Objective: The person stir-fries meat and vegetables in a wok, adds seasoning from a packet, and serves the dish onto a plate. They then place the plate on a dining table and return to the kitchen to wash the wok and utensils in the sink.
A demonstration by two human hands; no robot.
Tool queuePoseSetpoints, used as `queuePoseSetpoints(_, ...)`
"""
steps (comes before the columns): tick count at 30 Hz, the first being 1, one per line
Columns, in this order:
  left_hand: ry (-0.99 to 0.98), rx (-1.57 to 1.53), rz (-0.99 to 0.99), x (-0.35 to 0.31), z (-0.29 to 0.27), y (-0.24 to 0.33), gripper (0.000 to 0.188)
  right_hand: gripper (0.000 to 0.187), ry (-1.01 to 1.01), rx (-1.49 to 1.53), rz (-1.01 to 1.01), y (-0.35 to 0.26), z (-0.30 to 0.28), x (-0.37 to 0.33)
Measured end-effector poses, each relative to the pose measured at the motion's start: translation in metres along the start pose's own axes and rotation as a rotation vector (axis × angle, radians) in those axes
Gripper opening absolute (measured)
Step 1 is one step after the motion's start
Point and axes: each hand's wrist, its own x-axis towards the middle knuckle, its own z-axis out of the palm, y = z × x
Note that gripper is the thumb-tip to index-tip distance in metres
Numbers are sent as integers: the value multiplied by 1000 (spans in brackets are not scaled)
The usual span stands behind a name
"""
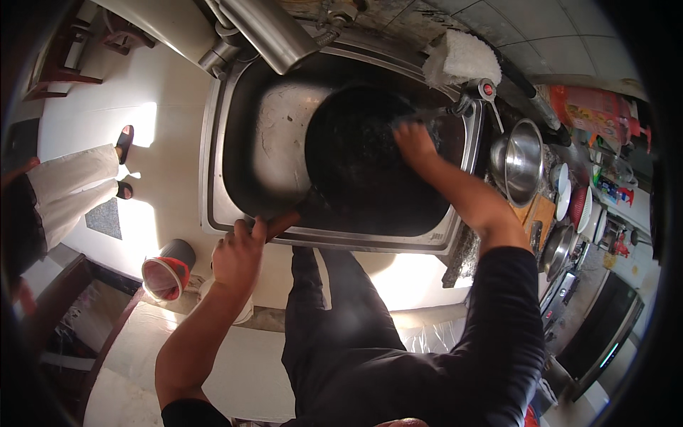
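Note:
A large black wok (356,153) sits in the stainless steel sink (274,128), its brown handle (283,225) reaching over the front rim. My left hand (240,249) is closed around that handle. Over the far right part of the wok is my right hand (416,142), its fingers smeared by motion and pointing into the bowl. Whether it holds anything cannot be made out. Just beyond it, a faucet (484,92) stands at the sink's right corner, and what looks like water glints inside the wok.
A white towel (462,60) lies behind the faucet. Metal bowls (523,160) and dishes crowd the counter at right. A wide metal pipe (267,32) juts over the sink's back left. A bin (167,274) stands on the floor at left, where another person (71,185) stands farther off.

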Motion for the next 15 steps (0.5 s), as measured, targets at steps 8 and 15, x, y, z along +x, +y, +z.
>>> queuePoseSetpoints(8,20,65,-12,4,4,5,33,18,275,562,-173,-115,-36,27)
queuePoseSetpoints(15,3,7,-24,1,0,3,32,17,23,229,13,-39,10,-41)
